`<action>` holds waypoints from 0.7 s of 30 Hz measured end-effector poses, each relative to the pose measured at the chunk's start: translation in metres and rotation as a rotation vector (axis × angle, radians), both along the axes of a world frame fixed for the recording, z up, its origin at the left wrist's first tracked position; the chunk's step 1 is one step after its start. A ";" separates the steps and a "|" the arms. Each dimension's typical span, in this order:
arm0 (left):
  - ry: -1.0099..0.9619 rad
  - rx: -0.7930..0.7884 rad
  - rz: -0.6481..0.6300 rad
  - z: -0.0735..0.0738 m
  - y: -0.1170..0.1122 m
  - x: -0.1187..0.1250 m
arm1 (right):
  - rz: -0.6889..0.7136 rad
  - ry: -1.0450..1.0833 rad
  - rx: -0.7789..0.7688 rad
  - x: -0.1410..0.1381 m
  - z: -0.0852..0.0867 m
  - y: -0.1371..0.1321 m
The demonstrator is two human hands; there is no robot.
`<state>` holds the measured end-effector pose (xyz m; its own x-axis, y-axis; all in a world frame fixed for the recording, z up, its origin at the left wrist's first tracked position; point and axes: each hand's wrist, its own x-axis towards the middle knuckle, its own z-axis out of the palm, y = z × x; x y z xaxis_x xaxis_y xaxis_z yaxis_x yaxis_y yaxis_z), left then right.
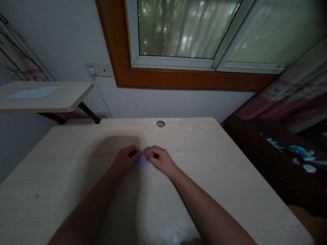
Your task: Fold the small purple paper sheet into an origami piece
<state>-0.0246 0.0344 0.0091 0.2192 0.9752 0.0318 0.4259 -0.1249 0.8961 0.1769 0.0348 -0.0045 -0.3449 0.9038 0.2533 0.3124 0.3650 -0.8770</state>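
Note:
A small piece of purple paper [144,161] is between my two hands, just above or on the pale wooden desk [204,160]; I cannot tell which. My left hand [127,157] pinches its upper left edge between thumb and forefinger. From the other side, my right hand [161,159] pinches the upper right part, its fingers curled. The fingertips of both hands almost meet at the top of the paper, and they hide part of it.
A raised shelf [76,102] with a white sheet [33,92] on it stands at the left. Behind the desk are a wall socket [97,69] with a plugged-in cable [102,97] and a window. A round cable hole [160,124] lies near the back edge. Dark furniture [265,163] borders the right.

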 end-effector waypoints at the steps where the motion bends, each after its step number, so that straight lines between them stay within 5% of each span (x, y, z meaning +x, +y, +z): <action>1: -0.020 -0.010 0.030 0.000 0.001 0.000 | -0.020 0.005 -0.002 0.000 0.000 0.000; 16: -0.274 0.032 0.355 -0.003 0.007 -0.007 | -0.304 0.350 -0.185 0.000 0.000 0.006; 21: -0.244 0.040 0.307 -0.003 0.006 -0.005 | -0.174 0.280 -0.191 -0.004 0.003 0.002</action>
